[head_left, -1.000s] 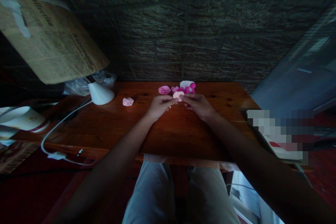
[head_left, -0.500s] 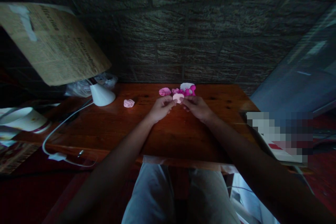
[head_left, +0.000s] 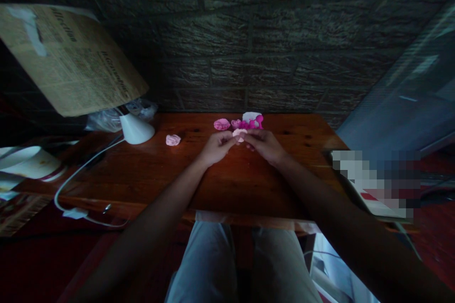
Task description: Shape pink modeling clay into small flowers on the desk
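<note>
My left hand (head_left: 216, 146) and my right hand (head_left: 265, 144) meet above the far middle of a wooden table (head_left: 227, 180). Both pinch a small pale pink lump (head_left: 239, 133) between their fingertips. Just behind them lie a pink lump (head_left: 222, 124), a cluster of bright magenta pieces (head_left: 253, 124) and a white piece (head_left: 250, 116). Another pale pink lump (head_left: 173, 140) sits apart to the left.
A white lamp base (head_left: 136, 129) with a cable (head_left: 76, 175) stands at the back left, beside crumpled plastic (head_left: 106, 118). A newspaper sheet (head_left: 67, 64) hangs over the left. A dark brick wall (head_left: 249, 33) backs the table. My knees (head_left: 245, 265) are under the near edge.
My fingertips have closed in over the pale pink lump, so less of it shows between them. The hands stay in the same place.
</note>
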`<state>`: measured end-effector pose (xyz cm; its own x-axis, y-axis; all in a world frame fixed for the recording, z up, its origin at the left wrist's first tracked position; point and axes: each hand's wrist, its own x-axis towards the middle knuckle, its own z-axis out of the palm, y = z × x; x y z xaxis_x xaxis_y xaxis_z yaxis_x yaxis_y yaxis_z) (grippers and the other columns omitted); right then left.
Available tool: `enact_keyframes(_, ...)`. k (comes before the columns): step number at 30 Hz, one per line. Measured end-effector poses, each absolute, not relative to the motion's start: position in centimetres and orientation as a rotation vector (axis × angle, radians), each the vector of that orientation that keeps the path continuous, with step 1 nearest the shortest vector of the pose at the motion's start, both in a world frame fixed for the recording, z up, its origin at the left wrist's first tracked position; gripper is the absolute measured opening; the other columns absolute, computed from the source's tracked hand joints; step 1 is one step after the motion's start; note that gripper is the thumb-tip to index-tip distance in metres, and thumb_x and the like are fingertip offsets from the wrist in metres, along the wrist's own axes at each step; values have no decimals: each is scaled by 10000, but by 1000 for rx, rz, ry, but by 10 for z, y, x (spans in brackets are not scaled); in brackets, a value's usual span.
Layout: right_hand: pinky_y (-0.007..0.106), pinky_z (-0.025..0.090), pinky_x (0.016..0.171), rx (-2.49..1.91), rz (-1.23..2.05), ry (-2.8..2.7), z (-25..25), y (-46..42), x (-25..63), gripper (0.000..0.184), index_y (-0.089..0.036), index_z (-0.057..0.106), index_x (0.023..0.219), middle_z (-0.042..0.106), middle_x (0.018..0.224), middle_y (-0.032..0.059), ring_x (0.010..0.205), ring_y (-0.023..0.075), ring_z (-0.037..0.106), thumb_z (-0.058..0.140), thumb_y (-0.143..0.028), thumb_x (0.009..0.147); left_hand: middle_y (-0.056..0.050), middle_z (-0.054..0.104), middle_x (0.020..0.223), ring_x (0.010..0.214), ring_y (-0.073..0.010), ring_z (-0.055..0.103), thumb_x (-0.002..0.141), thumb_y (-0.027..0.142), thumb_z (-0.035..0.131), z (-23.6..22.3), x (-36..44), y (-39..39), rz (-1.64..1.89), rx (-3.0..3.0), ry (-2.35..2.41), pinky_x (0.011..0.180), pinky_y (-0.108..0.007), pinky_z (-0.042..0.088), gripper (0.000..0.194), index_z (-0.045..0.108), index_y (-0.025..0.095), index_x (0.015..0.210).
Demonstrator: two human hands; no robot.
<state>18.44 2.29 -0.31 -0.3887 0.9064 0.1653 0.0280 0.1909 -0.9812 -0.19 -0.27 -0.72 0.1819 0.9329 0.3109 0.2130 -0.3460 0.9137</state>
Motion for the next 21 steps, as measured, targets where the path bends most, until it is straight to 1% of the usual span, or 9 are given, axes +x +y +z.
enact_keyframes(4, 261, 359, 538, -897, 1285, -1694, -5, 25, 184, 484, -174, 739, 824, 628, 650, -9, 564, 109, 476, 752, -652, 744, 23, 570, 613, 569, -101, 460, 836, 613, 722, -7, -1, -2, 1223, 1761, 1047, 562, -244, 378, 465, 659, 166, 723)
enact_keyframes(8, 274, 355, 544, -892, 1253, -1717, -7, 26, 182, 502, -174, 706, 785, 612, 633, -6, 560, 115, 475, 709, -675, 762, 13, 598, 646, 600, -110, 488, 852, 619, 701, -9, 0, -1, 1215, 1758, 1038, 596, -253, 401, 465, 664, 167, 750)
enact_keyframes(11, 279, 368, 565, -902, 1227, -1688, -7, 26, 181, 507, -176, 705, 764, 619, 645, -3, 574, 116, 477, 720, -682, 743, -4, 632, 686, 625, -118, 508, 860, 607, 695, -11, 0, 0, 1201, 1750, 1064, 611, -258, 409, 452, 677, 164, 772)
enact_keyframes(14, 277, 376, 572, -954, 1228, -1626, -6, 26, 183, 517, -179, 718, 773, 615, 649, -6, 592, 120, 484, 766, -687, 698, -15, 646, 704, 639, -123, 516, 855, 601, 698, -12, -1, 1, 1210, 1741, 1107, 615, -260, 408, 448, 672, 166, 749)
enact_keyframes(16, 275, 384, 572, -973, 1245, -1618, -5, 26, 185, 519, -178, 722, 783, 616, 652, -6, 596, 122, 491, 777, -686, 693, -15, 642, 700, 639, -124, 511, 854, 604, 694, -12, -1, 1, 1217, 1749, 1120, 608, -257, 402, 452, 671, 168, 739)
enact_keyframes(21, 271, 418, 582, -931, 1237, -1713, -5, 25, 185, 454, -176, 714, 814, 633, 654, -3, 595, 125, 525, 727, -629, 801, 13, 577, 665, 612, -120, 474, 893, 591, 647, -8, -1, -3, 1216, 1786, 1147, 583, -250, 374, 434, 664, 173, 777)
